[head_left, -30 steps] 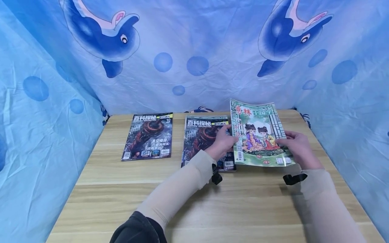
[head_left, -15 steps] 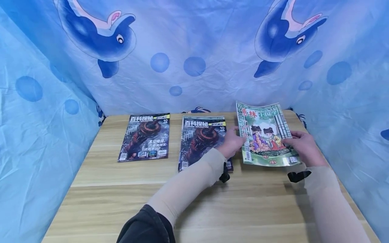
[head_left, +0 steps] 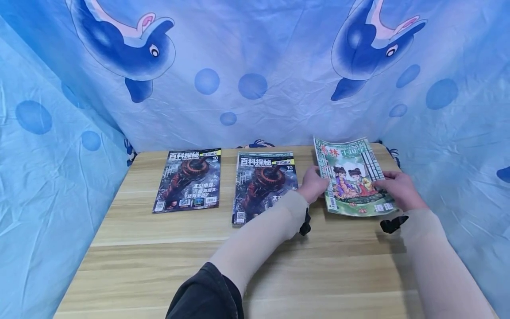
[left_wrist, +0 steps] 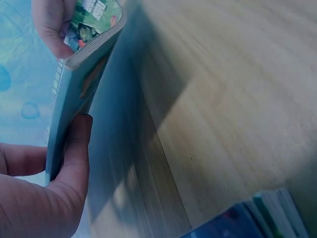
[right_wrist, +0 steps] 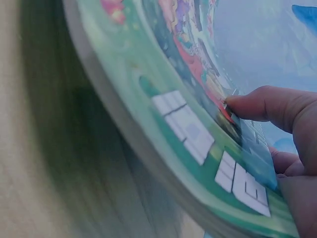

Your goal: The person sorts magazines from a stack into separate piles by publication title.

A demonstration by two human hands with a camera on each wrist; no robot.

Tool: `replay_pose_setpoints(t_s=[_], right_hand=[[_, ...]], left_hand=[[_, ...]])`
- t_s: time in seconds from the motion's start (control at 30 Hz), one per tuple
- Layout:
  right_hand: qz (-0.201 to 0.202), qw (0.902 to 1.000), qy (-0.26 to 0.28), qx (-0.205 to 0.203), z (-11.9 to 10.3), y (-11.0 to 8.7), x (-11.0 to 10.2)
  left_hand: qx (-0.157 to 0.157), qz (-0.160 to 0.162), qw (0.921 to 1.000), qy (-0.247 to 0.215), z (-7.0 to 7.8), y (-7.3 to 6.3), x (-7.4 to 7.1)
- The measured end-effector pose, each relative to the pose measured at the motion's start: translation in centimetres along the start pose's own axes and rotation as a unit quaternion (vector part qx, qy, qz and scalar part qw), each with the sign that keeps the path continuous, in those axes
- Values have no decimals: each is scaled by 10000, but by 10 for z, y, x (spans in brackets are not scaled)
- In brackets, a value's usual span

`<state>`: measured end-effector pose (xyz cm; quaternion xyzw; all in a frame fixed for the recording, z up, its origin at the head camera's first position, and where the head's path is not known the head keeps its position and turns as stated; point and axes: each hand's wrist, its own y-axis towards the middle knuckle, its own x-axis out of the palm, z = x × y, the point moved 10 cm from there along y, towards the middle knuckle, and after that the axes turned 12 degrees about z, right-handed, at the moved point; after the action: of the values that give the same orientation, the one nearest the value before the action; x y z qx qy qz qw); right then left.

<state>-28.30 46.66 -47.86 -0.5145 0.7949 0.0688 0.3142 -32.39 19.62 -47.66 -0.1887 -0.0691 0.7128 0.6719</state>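
A green-covered magazine (head_left: 352, 177) with two cartoon children on it is held by both hands over the right part of the table, its cover facing up. My left hand (head_left: 313, 184) pinches its left edge. In the left wrist view, fingers of the left hand (left_wrist: 59, 193) lie on both sides of the spine, and a shadowed gap separates the magazine from the tabletop. The right edge is gripped by my right hand (head_left: 400, 188). Its thumb (right_wrist: 262, 103) presses on the cover in the right wrist view, where the pages bow in a curve; the fingers beneath are mostly hidden.
A dark magazine stack (head_left: 263, 186) lies at the middle of the wooden table (head_left: 159, 266), partly behind my left forearm. Another dark magazine (head_left: 189, 179) lies to its left. A blue dolphin-print cloth (head_left: 255, 44) surrounds the table at the back and sides.
Both hands have carried the green magazine rightward, away from the middle stack, and slightly lower. More of the stack's cover now shows. The head view has shifted slightly too.
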Motion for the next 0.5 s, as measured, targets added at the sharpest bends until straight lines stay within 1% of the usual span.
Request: replay_pose_setpoints(t_s=[0.17, 0.3, 0.4, 0.5], right_hand=[[-83, 9995, -286, -112, 1, 10, 2], [-37, 9990, -429, -132, 1, 17, 2], [-40, 9990, -429, -89, 4, 19, 2], [-63, 9989, -455, -65, 6, 21, 1]], left_hand=[[61, 46, 9993, 368, -5, 8, 10], [205, 40, 9972, 712, -4, 11, 14], [312, 62, 9937, 1071, -3, 13, 14], [340, 90, 9894, 1408, -5, 16, 15]])
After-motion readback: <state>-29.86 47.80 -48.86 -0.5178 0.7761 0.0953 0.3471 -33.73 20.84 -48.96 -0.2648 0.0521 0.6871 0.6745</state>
